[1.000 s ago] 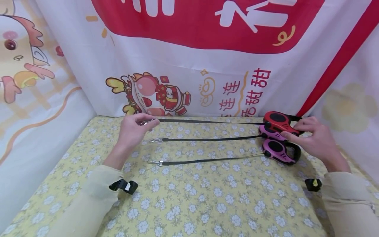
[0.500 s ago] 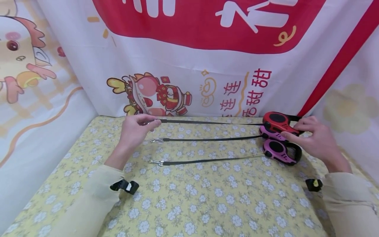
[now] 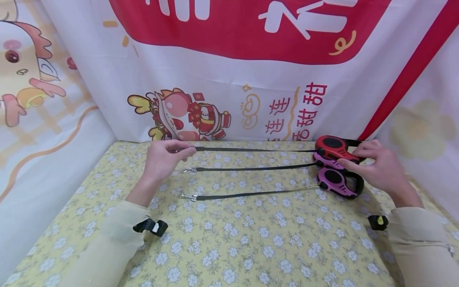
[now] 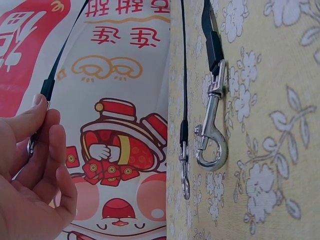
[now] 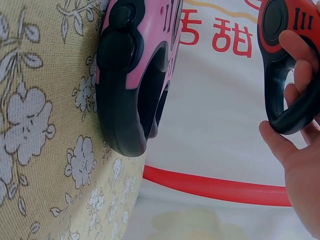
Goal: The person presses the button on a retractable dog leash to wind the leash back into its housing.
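Red leash (image 3: 329, 144): its casing sits at 3 o'clock from the middle of the head view, with 12 on the far side. The right wrist view shows it raised off the table (image 3: 251, 247).
Black strap (image 3: 247, 150): runs from the red casing toward 9 o'clock, drawn out nearly straight.
Left hand (image 3: 161, 161): at 9 o'clock. The grip pinches between thumb and fingertips the red leash's metal clip (image 4: 32, 144), which the fingers mostly hide.
Right hand (image 3: 376, 169): at 3 o'clock, beyond the red casing. The grip is curled on the black handle (image 5: 287, 122) and the casing edge beside it.
Middle pink leash (image 3: 325, 160): on the 6 o'clock side of the red casing and partly covered by it in the head view. Its strap lies toward 9 o'clock, ending in a silver clip (image 3: 189, 170) at 4 o'clock from the left hand.
Near pink leash (image 3: 336, 181): next toward 6 o'clock, just beside the middle one, lying on the table. Its strap also extends toward 9 o'clock, and its silver clip (image 4: 212, 135) lies on the flowered cloth.
Backdrop (image 3: 233, 71): white printed fabric hangs behind the table at 12, with a red band (image 3: 405, 71) slanting down between 1 and 2.
Sleeves: pale, with a black band (image 3: 150, 226) at the left wrist.
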Demonstrator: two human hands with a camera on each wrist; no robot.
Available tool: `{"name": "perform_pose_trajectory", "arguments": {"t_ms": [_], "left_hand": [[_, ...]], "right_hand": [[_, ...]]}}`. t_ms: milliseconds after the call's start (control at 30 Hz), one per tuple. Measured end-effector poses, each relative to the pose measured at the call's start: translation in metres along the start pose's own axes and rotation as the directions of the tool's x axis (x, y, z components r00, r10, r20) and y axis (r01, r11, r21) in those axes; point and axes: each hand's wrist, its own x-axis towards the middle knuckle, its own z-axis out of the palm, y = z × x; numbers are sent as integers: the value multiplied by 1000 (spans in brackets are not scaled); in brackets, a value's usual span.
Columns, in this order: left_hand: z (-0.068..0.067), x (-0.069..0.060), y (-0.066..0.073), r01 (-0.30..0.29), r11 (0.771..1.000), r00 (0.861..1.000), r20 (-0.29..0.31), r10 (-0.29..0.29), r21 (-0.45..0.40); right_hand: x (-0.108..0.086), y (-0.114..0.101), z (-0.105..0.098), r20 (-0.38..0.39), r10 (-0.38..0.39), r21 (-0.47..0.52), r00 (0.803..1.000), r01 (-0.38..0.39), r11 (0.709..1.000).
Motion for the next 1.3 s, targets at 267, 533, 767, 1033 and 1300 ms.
{"name": "perform_pose_trajectory", "arguments": {"t_ms": [267,533,767,1033,1300], "left_hand": [[2,0,-1,-13,1000,1000,4,13,-5],[3,-1,-2,-35,999,999,-2,35,3],[3,-1,-1,-41,999,999,-8,41,2],[5,-2,-3,-59,998,998,-9,59,10],[6,-2,-4,-65,998,998,-3,65,6]], "right_hand": [[1,-1,0,33,22,-7,999,-22,1000],[1,-5,-1,42,44,11,998,-45,999],[0,-6,-1,53,50,22,997,-52,998],[0,-9,-2,52,52,23,997,-53,998],[0,-8,-1,34,28,33,999,-29,999]]}}
